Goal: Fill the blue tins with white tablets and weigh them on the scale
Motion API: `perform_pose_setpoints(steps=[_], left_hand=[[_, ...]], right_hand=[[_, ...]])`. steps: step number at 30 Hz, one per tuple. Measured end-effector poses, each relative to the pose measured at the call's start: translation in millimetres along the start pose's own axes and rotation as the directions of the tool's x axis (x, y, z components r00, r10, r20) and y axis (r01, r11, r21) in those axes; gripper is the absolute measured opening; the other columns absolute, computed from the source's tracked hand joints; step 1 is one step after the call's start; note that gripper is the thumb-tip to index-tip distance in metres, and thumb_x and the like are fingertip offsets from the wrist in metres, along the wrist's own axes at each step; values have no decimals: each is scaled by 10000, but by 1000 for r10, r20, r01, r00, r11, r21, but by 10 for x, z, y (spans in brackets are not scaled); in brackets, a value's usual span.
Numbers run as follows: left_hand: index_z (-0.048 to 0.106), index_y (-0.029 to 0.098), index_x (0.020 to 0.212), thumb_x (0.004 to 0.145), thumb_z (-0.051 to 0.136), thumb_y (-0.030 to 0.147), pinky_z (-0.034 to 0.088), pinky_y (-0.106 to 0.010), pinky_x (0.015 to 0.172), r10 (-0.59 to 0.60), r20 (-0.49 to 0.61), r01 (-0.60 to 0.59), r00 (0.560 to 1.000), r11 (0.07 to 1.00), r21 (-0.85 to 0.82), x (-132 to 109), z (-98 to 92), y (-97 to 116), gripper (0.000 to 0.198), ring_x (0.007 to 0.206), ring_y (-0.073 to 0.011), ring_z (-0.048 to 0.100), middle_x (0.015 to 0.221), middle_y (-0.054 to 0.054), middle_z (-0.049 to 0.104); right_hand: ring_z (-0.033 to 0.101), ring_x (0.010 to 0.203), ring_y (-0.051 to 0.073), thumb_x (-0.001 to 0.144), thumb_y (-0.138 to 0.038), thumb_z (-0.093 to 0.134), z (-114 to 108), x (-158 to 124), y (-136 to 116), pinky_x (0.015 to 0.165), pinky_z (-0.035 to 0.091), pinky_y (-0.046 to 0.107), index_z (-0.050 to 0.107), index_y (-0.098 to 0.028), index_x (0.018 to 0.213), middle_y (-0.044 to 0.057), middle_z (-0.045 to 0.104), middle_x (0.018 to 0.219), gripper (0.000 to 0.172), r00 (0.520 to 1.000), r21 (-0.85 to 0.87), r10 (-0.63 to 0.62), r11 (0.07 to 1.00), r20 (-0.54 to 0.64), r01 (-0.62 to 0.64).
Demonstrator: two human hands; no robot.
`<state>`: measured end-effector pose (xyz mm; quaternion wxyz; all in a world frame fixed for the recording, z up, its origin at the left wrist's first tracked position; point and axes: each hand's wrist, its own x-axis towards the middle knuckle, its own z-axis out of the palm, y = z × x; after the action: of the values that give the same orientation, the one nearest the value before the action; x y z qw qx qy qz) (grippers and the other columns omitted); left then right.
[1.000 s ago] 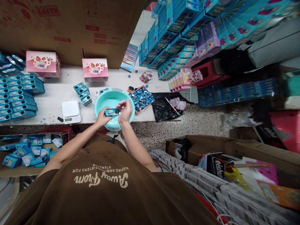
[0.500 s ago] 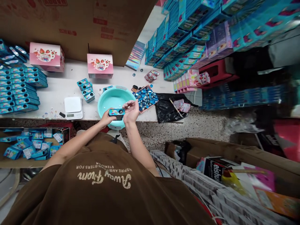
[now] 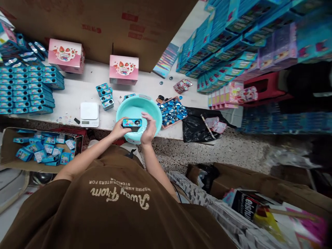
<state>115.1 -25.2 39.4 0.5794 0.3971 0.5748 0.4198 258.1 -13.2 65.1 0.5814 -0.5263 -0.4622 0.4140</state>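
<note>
My left hand (image 3: 119,129) grips a small blue printed tin (image 3: 132,123) by its left end, above the turquoise basin (image 3: 153,106). A round dark opening shows near the tin's right end. Just right of the tin, my right hand (image 3: 149,130) is raised over the basin's rim, its fingers loosely bent and apart, palm toward the tin. Small white bits (image 3: 142,130) show between this hand and the tin, too small to name. Right of the basin, a shallow tray (image 3: 164,126) holds a heap of round blue and silver caps (image 3: 173,111).
Several similar blue tins (image 3: 105,97) stand left of the basin, near a white digital scale (image 3: 89,113). Stacked blue tins (image 3: 28,91) fill the table's left end. Two pink strawberry boxes (image 3: 123,70) stand behind. A black plastic bag (image 3: 193,125) hangs over the right edge.
My right hand has turned from palm-up to more upright beside the tin, its fingers lifted. The tin stays in my left hand. The whole view has shifted slightly.
</note>
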Motion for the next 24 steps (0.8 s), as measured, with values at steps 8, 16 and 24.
perform_pose_setpoints(steps=[8,16,24], left_hand=[[624,176,945,483,733,128,480,-338,951,-37,-547,47,837,999,4,-143,-1422,-402,478,955,-202,646,972,-28,678],[599,176,882,411,710,30,478,-256,820,-139,-685,85,715,990,-113,318,-2186,-688,506,798,-137,596,806,46,634],[604,157,912,437,730,-13,488,-258,831,-139,-652,45,745,986,-160,479,-2313,-754,520,827,-153,627,829,26,646]], right_hand=[[635,954,203,916,-547,370,-505,-131,432,949,488,402,674,-189,914,80,689,952,470,982,-309,164,933,-97,-186],[657,850,201,879,-634,373,-479,-380,629,868,512,386,664,-174,832,87,698,856,546,933,-335,342,870,-115,-361],[649,804,210,865,-646,413,-679,-603,650,824,518,393,662,-181,801,85,696,813,531,916,-383,354,832,-189,-401]])
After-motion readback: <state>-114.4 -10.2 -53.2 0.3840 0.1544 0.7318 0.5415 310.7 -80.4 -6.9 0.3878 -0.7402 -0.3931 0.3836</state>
